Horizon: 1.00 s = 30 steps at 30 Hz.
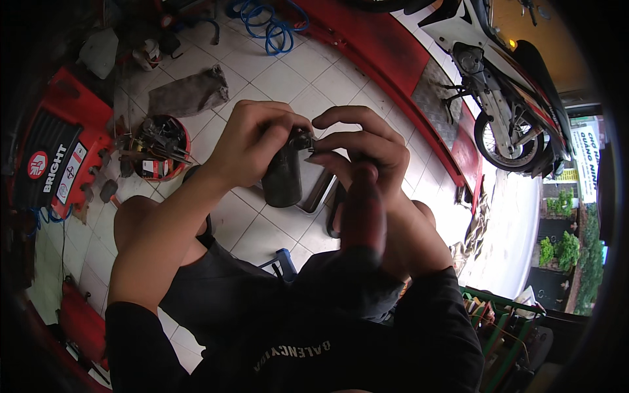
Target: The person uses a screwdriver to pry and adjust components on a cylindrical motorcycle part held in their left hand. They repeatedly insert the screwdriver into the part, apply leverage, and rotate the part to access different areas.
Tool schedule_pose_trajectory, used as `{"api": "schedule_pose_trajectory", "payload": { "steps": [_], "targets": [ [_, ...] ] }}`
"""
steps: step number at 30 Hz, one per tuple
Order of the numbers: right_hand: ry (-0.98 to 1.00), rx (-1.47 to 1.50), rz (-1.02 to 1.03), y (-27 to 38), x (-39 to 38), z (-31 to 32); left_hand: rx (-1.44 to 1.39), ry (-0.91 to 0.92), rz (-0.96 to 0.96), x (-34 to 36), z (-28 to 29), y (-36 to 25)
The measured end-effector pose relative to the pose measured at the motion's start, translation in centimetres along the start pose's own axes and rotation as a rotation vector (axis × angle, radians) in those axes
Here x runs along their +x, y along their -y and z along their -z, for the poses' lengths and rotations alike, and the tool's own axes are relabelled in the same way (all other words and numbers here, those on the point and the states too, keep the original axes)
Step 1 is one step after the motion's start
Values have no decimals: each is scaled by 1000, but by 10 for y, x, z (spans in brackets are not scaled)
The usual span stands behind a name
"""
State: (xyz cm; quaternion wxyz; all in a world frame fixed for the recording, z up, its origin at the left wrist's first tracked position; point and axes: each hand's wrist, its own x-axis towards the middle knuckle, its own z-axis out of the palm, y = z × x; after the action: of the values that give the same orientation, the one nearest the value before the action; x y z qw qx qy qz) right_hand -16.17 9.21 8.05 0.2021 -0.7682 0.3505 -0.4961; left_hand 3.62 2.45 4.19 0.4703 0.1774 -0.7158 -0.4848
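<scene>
My left hand grips the top of a dark metal cylinder, which hangs down between my hands. My right hand is curled at the fitting on the cylinder's top, thumb and fingertips close around a small metal piece there. A red-handled tool, blurred and close to the camera, is tucked in that hand and points back toward me. A metal tray lies on the floor behind the cylinder, partly hidden. A blue object is on the floor between my legs.
A tiled floor holds a red tub of tools, a grey rag, a blue hose and red equipment. At right, a motorcycle stands by a red lift platform; a green rack is at lower right.
</scene>
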Motion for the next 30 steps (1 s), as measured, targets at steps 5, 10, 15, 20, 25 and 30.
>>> {"api": "schedule_pose_trajectory", "payload": {
  "steps": [5, 10, 15, 20, 25, 30],
  "targets": [
    [25, -138, 63, 2, -9, -4, -30, 128, -38, -1, -4, 9],
    [18, -179, 85, 1, -16, -5, 72, 187, -117, 2, -4, 11],
    [28, -204, 76, 2, -20, -6, 68, 219, -131, 2, -7, 15],
    [17, -185, 67, 1, -19, -8, 77, 99, -213, 0, -11, 9],
    [2, -227, 22, 7, -17, -13, 45, 171, -79, -2, -8, 13],
    [41, -322, 23, 7, -17, -14, 106, 266, -46, -6, -2, 16]
  ]
}}
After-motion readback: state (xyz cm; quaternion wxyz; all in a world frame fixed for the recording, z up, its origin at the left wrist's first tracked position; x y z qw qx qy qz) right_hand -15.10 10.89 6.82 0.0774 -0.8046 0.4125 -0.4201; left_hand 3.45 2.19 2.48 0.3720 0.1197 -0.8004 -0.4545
